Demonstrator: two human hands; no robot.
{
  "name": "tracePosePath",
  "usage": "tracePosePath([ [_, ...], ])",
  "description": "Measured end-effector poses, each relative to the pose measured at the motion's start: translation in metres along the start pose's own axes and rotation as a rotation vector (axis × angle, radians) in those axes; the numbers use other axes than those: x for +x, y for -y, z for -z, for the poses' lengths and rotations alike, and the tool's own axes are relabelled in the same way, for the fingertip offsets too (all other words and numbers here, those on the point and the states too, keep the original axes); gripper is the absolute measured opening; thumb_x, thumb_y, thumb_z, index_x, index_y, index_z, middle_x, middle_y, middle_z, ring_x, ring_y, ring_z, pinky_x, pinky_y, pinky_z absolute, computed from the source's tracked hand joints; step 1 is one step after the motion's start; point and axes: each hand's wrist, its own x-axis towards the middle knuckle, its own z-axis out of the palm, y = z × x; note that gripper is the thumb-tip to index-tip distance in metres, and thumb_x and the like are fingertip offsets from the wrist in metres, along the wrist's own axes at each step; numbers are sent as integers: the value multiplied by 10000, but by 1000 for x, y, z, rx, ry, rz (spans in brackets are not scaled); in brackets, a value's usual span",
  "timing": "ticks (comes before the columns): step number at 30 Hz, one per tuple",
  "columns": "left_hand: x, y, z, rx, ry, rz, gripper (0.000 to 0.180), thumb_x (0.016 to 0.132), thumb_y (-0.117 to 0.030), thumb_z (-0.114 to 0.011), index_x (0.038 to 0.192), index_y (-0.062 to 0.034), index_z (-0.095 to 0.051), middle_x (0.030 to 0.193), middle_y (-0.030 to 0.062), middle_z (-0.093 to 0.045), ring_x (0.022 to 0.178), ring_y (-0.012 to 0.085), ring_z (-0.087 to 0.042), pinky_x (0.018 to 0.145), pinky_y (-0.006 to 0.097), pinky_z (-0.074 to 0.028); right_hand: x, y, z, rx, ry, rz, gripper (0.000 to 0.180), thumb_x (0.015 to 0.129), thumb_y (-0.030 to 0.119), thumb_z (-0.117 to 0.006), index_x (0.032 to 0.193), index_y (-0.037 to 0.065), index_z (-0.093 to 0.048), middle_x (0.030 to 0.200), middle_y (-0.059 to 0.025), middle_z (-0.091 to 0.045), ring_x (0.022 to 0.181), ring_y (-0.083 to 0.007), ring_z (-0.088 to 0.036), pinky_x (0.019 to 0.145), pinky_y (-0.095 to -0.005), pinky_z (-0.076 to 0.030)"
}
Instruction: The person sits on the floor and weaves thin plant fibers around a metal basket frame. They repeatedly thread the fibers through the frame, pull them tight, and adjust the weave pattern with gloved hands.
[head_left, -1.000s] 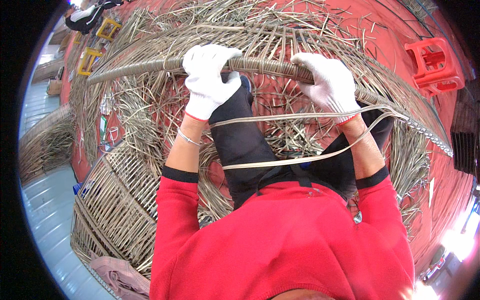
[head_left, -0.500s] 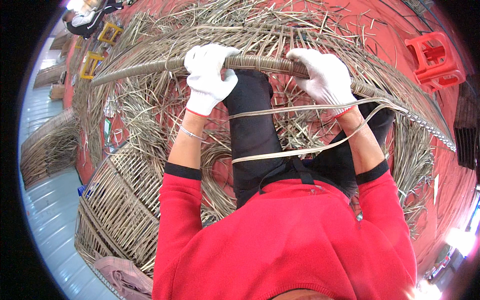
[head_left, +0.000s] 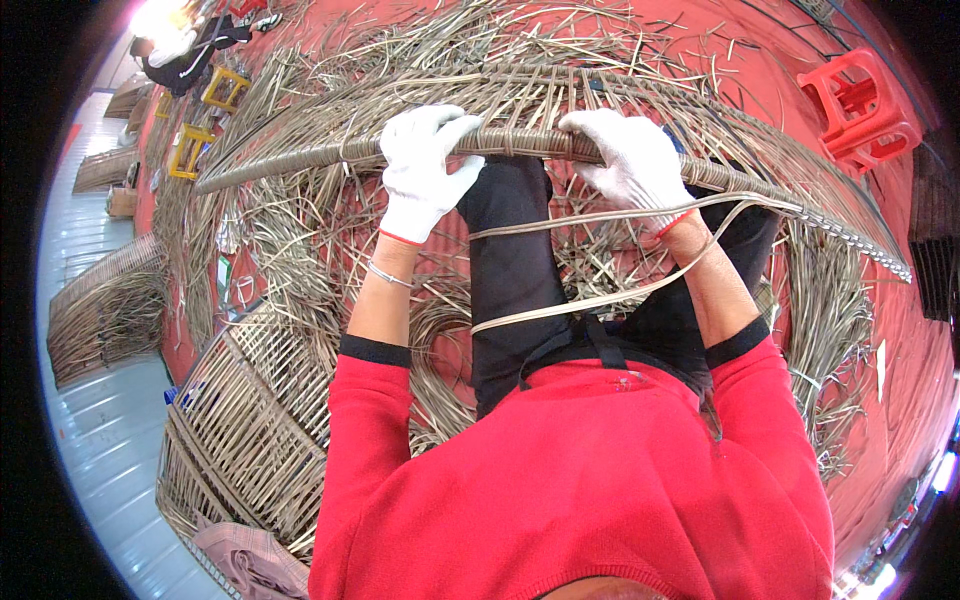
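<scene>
A wide curved wicker panel (head_left: 540, 88) of brown strips lies across my knees, its near edge a thick rod (head_left: 290, 166) bound with wound strips. My left hand (head_left: 425, 170), in a white glove, is closed round this bound edge left of the middle. On the same edge, further right, my right hand (head_left: 635, 165), also gloved, is curled with its fingertips against the rod. A pale long strip (head_left: 600, 308) runs in a loop from the panel's right part, past my right wrist and over my dark trousers. The hands' undersides are hidden.
Loose brown strips lie over the red floor covering. A finished-looking slatted panel (head_left: 245, 395) rests at my left, with another panel (head_left: 110, 310) beyond. Yellow stools (head_left: 190, 152) stand far left, near a person (head_left: 180, 65); a red stool (head_left: 862, 110) is far right.
The whole view has tilted a little. Both hands remain on the panel's bound edge, and the right hand is slightly closer to the left one.
</scene>
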Motion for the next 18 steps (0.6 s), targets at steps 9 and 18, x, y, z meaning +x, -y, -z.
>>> tracePosePath([
  [9, 3, 5, -2, -65, 49, -36, 528, 735, -301, -846, 1242, -198, -742, 1187, 18, -724, 1185, 239, -617, 1066, 428, -382, 3, 3, -5, -15, -36, 6, 419, 773, 203, -794, 1179, 196, -691, 1031, -84, -722, 898, -332, -713, 782, -422, -566],
  [18, 5, 3, -2, 29, 196, -110, 726, 737, -332, -855, 1417, -197, -637, 1308, 34, -682, 1265, 248, -579, 1156, 468, -317, 1, -1, -8, -6, -8, 9, 359, 814, 264, -753, 1159, 200, -680, 988, -75, -691, 856, -334, -690, 759, -442, -541],
])
